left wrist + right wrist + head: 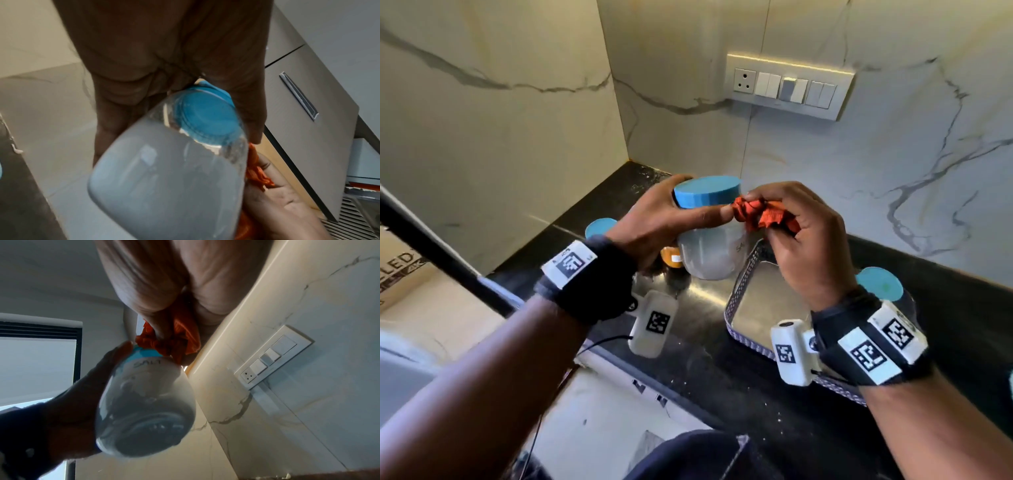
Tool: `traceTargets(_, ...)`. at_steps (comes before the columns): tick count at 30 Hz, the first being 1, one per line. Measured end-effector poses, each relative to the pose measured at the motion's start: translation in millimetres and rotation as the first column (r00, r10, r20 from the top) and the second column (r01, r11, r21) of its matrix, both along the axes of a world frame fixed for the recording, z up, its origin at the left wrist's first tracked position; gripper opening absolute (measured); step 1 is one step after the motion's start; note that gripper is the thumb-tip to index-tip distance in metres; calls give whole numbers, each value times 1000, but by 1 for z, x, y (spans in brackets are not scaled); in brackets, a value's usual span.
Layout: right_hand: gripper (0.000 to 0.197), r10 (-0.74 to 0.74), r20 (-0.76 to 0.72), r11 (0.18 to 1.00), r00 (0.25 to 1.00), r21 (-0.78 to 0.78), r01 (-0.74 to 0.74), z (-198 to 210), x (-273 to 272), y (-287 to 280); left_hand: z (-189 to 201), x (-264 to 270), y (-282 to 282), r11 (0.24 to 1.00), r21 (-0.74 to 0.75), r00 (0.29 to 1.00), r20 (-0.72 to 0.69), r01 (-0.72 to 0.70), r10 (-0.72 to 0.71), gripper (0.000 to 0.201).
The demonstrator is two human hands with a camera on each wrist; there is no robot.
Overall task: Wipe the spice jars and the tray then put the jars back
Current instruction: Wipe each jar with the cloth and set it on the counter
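Note:
My left hand [674, 219] grips a clear salt jar [709, 250] by its blue lid [707, 195], lifted above the counter. The jar holds white powder and is marked SALT [147, 364]. My right hand [791, 219] holds a crumpled orange cloth [760, 212] pressed against the right side of the lid. The left wrist view shows the salt jar [164, 178] from below with the orange cloth [257, 175] beside it. In the right wrist view the orange cloth [174, 342] touches the lid edge. A shiny metal tray [753, 308] with a perforated rim lies on the counter under my right hand.
A blue-lidded jar [599, 228] and a jar with orange contents [671, 258] stand on the black counter [722, 377] behind my left hand. Another blue lid [880, 284] shows right of the tray. A switch panel [787, 85] sits on the marble wall.

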State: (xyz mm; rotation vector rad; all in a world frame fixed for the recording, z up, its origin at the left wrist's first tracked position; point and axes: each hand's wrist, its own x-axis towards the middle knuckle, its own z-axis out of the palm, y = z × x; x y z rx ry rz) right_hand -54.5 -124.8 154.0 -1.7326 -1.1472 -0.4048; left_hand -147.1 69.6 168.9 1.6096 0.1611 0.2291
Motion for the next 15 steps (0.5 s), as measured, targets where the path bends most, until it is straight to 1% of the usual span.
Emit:
traceTargets(3,39,10,-92,1000,996,20,-8,-15,1,25,-2,-8,25,1000,10,1000,16,-19,19,65)
traceTargets(5,39,3,-149,1000,989,-7,-4,-25,4,35,-7,-11,39,999,28,1000,18,-17,16,69)
traceTargets(6,40,-5,-149,999,989,-41,-1,-31,4,39,-10,-14,48,997,72,1000,-4,-2,2,75)
traceTargets(8,39,-16,-135,995,991,-104,2,-43,2,42,-18,-16,64,965,255,995,-95,57,-34,82)
traceTargets(9,37,-15,-145,993,989,-119,-3,-48,0,42,-24,-16,71,919,384,988,-152,87,-31,83)
traceTargets(11,35,-15,-180,991,983,-132,-9,-57,-5,44,-39,-16,83,769,627,976,-218,125,19,76)
traceTargets(13,35,-30,-207,990,978,-143,0,-64,-7,47,-58,-15,96,623,766,970,-238,157,48,73)
traceTargets(15,33,-38,-226,988,973,-156,2,-69,-9,47,-78,-10,110,458,861,961,-274,222,48,83)
